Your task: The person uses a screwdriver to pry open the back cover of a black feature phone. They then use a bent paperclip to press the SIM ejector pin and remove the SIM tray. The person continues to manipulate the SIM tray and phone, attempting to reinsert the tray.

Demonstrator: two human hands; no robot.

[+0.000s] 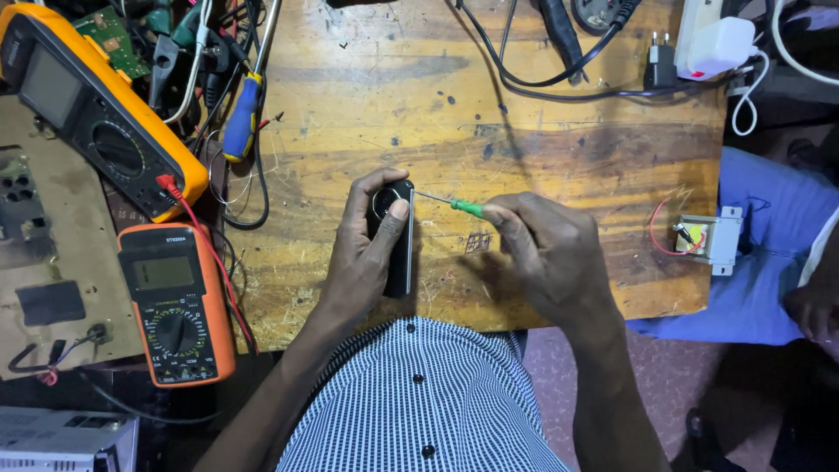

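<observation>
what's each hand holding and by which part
Left hand grips the black phone around its side edges. Right hand pinches the small screwdriver by its green handle.

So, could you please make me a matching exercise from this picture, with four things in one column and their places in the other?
Things:
1. black phone
2. green screwdriver
3. orange meter
4. white plug

Places:
A. top right corner of the bench
B. held in the left hand
C. left of the wooden board, near its front edge
D. held in the right hand

Pairs: 1-B, 2-D, 3-C, 4-A
</observation>
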